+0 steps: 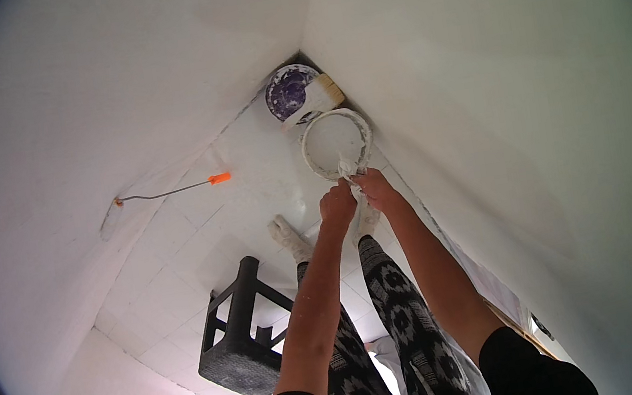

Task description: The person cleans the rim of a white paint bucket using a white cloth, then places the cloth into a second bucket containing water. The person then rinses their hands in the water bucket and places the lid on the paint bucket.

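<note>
My left hand [338,204] and my right hand [373,188] meet at the near rim of a round white bucket [308,158]. Both are closed on a wet, white, twisted rag-like thing [345,166], partly hidden by my fingers. Its upper end hangs over the whitish liquid [334,138] in the bucket. Just beyond the bucket, a wide brush [330,90] with pale bristles lies across a paint-smeared purple lid [287,92] in the corner.
A paint roller with an orange handle [220,179] leans at the left wall. To my left a black plastic stool [245,353] lies tipped over on the tiled floor [170,254]. The right wall [502,139] runs close beside the bucket. My feet stand just behind it.
</note>
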